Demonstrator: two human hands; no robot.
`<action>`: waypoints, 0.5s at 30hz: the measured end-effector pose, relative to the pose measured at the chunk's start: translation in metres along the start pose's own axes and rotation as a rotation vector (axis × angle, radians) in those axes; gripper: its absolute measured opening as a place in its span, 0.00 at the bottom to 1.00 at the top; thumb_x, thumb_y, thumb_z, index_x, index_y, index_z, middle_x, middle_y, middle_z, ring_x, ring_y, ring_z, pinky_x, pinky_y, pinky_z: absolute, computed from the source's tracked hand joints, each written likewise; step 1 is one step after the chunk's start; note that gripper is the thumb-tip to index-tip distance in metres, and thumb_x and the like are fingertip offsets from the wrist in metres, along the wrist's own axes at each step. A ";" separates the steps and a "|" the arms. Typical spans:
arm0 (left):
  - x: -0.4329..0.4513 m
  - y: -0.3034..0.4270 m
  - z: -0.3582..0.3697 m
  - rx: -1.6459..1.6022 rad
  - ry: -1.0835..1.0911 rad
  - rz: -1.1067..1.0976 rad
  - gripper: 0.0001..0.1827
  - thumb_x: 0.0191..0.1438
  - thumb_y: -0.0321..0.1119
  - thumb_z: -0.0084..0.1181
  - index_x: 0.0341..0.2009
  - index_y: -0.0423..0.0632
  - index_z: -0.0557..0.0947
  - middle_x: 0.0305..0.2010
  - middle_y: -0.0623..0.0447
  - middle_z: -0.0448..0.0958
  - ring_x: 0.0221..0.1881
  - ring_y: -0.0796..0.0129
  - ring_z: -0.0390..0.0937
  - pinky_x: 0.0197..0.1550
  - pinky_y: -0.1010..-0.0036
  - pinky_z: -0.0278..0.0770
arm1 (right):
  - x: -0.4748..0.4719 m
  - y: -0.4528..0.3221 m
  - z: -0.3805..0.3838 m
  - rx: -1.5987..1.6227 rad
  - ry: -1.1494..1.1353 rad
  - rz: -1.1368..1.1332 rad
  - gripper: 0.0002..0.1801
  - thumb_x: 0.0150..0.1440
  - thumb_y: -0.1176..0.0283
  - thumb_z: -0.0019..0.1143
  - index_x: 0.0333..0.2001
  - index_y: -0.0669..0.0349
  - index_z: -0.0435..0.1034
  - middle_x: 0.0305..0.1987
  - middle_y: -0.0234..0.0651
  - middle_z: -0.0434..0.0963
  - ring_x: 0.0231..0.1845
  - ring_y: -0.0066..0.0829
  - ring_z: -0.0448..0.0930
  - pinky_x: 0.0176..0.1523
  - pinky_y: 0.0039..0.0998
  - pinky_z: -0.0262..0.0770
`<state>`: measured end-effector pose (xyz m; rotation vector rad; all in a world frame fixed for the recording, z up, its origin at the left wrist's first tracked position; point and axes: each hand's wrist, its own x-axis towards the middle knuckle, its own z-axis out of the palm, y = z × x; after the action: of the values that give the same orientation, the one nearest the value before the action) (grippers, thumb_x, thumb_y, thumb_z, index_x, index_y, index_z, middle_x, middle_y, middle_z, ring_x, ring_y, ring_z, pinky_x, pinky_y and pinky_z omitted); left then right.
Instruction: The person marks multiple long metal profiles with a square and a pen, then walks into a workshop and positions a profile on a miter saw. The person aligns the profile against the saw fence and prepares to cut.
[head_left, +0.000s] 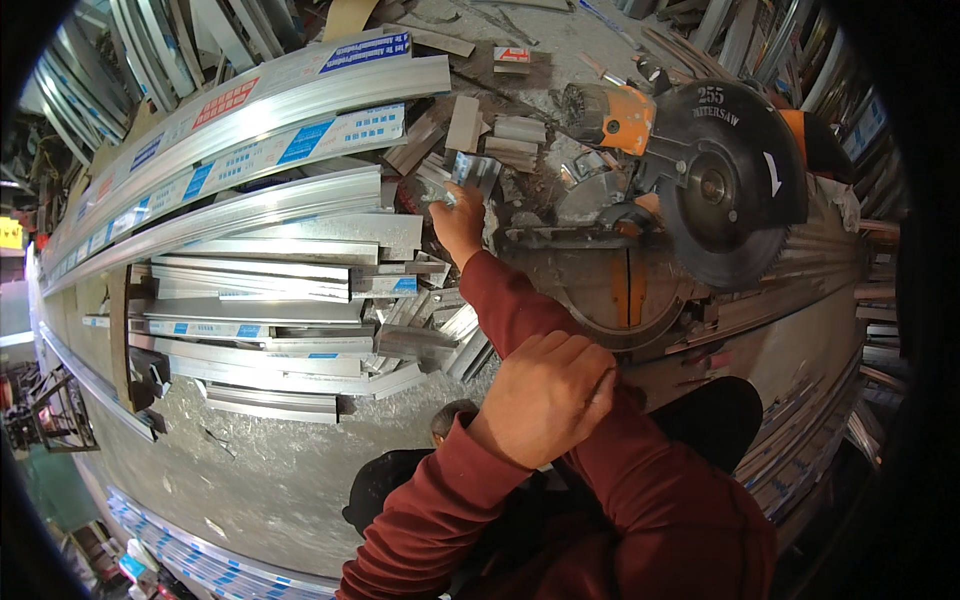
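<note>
My right hand (460, 220) reaches out over a heap of aluminium offcuts, fingertips at the near edge of a small aluminium profile offcut (463, 166) with blue-and-white film. Whether the fingers hold it or only touch it cannot be made out. My left hand (541, 397) lies across the right forearm (517, 304) in its dark red sleeve, fingers curled under and largely hidden. To the right of the reaching arm stands a mitre saw (739, 165), its head raised and its toothed blade (724, 259) exposed above the round saw table (592, 292).
Long aluminium profiles (247, 169), some film-wrapped, run leftward from the offcuts. Shorter profiles (255, 311) lie stacked below them, near a brown upright board (120, 337). More profiles (210, 555) lie at lower left. Metal chips cover the concrete floor (277, 457).
</note>
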<state>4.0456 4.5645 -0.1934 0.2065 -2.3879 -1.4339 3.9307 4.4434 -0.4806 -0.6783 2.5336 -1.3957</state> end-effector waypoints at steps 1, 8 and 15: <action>0.001 0.000 0.001 0.000 -0.005 0.003 0.06 0.53 0.30 0.62 0.34 0.44 0.80 0.30 0.48 0.77 0.32 0.51 0.75 0.35 0.61 0.73 | 0.006 0.000 -0.003 -0.006 -0.088 0.039 0.27 0.51 0.68 0.59 0.55 0.67 0.72 0.59 0.52 0.71 0.59 0.56 0.72 0.63 0.47 0.69; 0.009 -0.002 0.013 -0.026 -0.034 -0.008 0.06 0.53 0.29 0.62 0.35 0.44 0.80 0.30 0.48 0.78 0.32 0.50 0.76 0.35 0.61 0.73 | -0.028 -0.004 -0.002 -0.012 -0.282 -0.080 0.24 0.54 0.68 0.55 0.53 0.71 0.71 0.54 0.55 0.74 0.53 0.57 0.75 0.57 0.49 0.72; 0.011 0.000 0.021 -0.019 -0.060 -0.020 0.06 0.52 0.28 0.63 0.35 0.43 0.80 0.30 0.47 0.77 0.32 0.49 0.76 0.34 0.60 0.74 | -0.040 -0.017 -0.012 -0.031 -0.409 -0.175 0.24 0.57 0.70 0.52 0.54 0.74 0.70 0.59 0.54 0.71 0.57 0.55 0.73 0.61 0.46 0.69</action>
<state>4.0280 4.5789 -0.1999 0.1857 -2.4256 -1.4915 3.9672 4.4634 -0.4623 -1.0890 2.2194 -1.1243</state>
